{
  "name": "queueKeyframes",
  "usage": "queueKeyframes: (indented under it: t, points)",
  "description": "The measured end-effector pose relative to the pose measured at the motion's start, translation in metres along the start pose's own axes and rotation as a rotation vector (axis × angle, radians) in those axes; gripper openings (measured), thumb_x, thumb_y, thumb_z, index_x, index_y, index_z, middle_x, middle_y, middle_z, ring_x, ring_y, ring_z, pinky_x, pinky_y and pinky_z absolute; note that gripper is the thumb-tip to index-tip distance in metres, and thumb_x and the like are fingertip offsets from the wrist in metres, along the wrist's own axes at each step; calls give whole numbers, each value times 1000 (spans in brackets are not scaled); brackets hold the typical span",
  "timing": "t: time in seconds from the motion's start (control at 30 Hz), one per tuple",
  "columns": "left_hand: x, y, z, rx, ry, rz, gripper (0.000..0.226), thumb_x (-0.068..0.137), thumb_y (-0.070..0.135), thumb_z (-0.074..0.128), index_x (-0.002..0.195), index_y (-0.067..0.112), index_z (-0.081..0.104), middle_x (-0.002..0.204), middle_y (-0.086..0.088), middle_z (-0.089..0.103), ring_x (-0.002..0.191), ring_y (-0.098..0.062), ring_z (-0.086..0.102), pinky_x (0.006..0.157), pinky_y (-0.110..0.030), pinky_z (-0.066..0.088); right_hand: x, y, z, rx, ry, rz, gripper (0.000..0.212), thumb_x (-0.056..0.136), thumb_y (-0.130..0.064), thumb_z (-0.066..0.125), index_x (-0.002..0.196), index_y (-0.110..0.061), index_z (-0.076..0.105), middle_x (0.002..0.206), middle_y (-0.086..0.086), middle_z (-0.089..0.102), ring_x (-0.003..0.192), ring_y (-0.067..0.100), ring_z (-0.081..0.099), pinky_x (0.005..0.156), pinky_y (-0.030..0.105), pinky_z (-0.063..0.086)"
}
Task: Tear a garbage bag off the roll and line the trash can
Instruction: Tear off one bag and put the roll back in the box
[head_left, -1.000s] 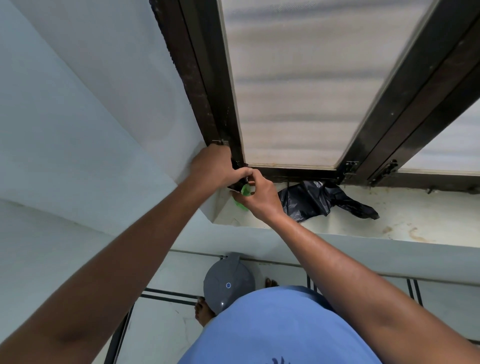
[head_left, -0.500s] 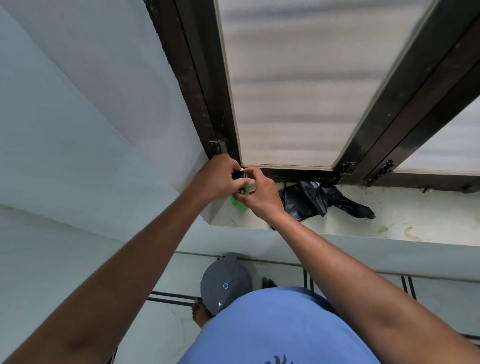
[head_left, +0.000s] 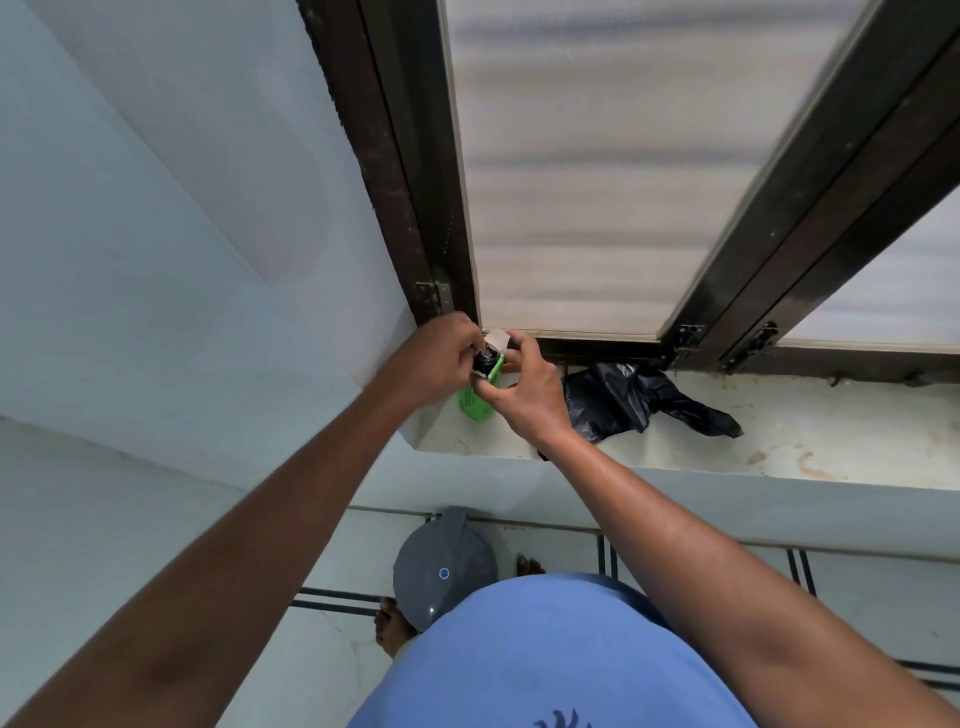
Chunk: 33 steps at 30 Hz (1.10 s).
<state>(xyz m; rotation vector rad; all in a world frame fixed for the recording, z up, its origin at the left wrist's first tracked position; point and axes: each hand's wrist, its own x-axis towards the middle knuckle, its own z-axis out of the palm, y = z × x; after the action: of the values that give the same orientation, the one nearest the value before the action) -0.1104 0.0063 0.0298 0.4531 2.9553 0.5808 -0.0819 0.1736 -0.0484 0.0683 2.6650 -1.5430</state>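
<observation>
A small green box (head_left: 475, 401) of garbage bags stands at the left end of the window sill (head_left: 810, 441), its top flap open. My right hand (head_left: 530, 395) grips the box from the right. My left hand (head_left: 441, 358) pinches the black bag roll (head_left: 485, 362) that pokes out of the box's open top. A loose crumpled black garbage bag (head_left: 634, 400) lies on the sill just right of my right hand. The grey trash can (head_left: 441, 566), lid closed, stands on the floor below the sill, partly hidden by my blue shirt.
A dark-framed window (head_left: 597, 182) with frosted panes rises right behind the sill. A pale wall (head_left: 156, 260) closes off the left side. My bare foot (head_left: 389, 629) stands on the tiled floor beside the can.
Both hands have come a little toward me with the green box. Its flap now stands open and the black roll shows at the top between my left fingers.
</observation>
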Motion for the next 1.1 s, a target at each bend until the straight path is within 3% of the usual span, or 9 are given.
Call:
queueKeyframes:
  t: [0.1,0.2,0.3,0.43,0.63,0.8,0.9,1.0,1.1]
  points:
    - [-29,9,19,-198,261,-353,20,96,0,56,113,7,63,115,-8,59,88,-20,58,78,-36,50,-2,5,-1,3,73,-27,52,87,-46,91,125,-33,57,112,-10,72,102,11,69,89,41,60]
    - [-38,8,40,-702,111,-716,16,103,4,55,116,11,62,116,-9,67,89,-27,78,78,-48,69,-5,4,0,-4,71,-61,44,90,-52,88,120,-36,60,112,-14,71,101,-1,65,83,32,57]
    - [-33,-2,52,-1077,117,-767,17,108,10,61,124,8,68,128,-15,72,104,-30,79,83,-47,70,-10,0,2,23,41,-72,42,95,-62,77,125,-35,69,115,-19,72,106,-1,67,88,30,60]
    - [-32,-6,50,-1336,227,-827,21,110,2,55,116,9,74,87,-8,62,86,-22,75,94,-44,66,-10,-5,4,86,78,-44,27,109,-39,63,127,-25,78,116,-12,78,102,-1,71,93,44,64]
    - [-35,-4,55,-1374,254,-696,25,108,5,65,132,0,68,113,-17,82,99,-23,83,94,-35,67,-9,-3,0,80,115,-19,22,103,-30,75,125,-26,76,115,-13,77,102,-6,70,87,29,62]
    - [-26,-9,57,-1281,139,-718,57,93,6,84,146,8,64,124,-12,77,106,-26,79,75,-29,65,-10,-2,-3,82,7,25,47,100,-38,75,145,-30,64,115,-17,73,88,6,76,82,32,63]
    - [-23,-9,52,-1193,81,-676,39,95,-7,72,126,17,76,131,-15,74,112,-28,76,75,-29,65,-6,-2,-4,182,-44,91,52,101,-39,59,152,-30,62,114,-10,73,99,17,76,85,46,68]
    - [-22,-6,48,-1105,102,-631,38,94,-15,63,92,19,80,122,-14,76,113,-31,76,76,-31,67,-1,-6,-10,277,-105,115,45,106,-39,52,144,-26,72,122,0,73,102,22,78,68,35,67]
    - [-21,-3,46,-1064,122,-608,40,97,-11,58,86,18,82,116,-15,78,108,-32,78,77,-32,69,4,-6,-15,236,-115,59,43,105,-58,64,126,-25,82,126,2,71,92,18,79,64,30,66]
